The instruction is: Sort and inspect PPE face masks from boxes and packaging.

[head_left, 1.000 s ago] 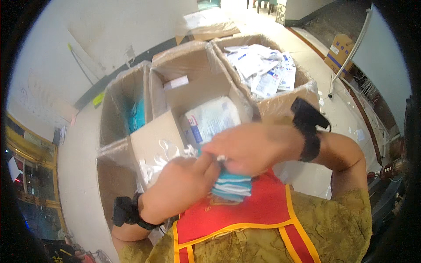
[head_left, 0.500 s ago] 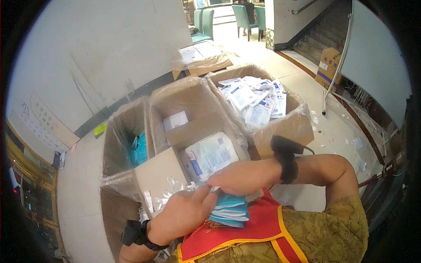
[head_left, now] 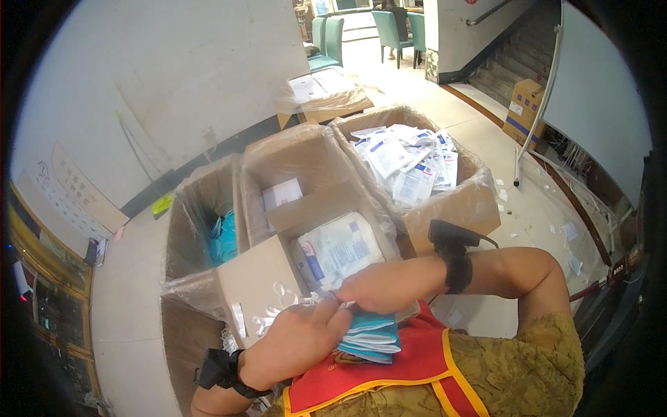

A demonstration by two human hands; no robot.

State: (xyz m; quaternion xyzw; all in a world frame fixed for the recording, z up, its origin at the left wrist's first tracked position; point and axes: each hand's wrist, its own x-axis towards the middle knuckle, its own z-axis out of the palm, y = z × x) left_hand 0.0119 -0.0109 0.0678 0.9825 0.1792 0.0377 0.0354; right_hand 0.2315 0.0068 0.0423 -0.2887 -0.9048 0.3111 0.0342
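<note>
Beneath the right hand (head_left: 389,285), the blue-white stack (head_left: 369,340) is partly hidden.

A pale tiled floor (head_left: 125,299) meets a scuffed white wall (head_left: 201,69) along a dark skirting (head_left: 243,137). At the floor's far edge, teal chairs (head_left: 387,31) stand in bright light; by its far right corner, a staircase (head_left: 511,52) rises beyond a white board (head_left: 597,104).

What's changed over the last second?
The view tilted up: the cardboard boxes sit lower in the picture and the teal chairs show more fully. Nothing visibly taken hold of or let go; the left hand and right hand stay close together at the blue-and-white stack. The boxes keep their arrangement.
</note>
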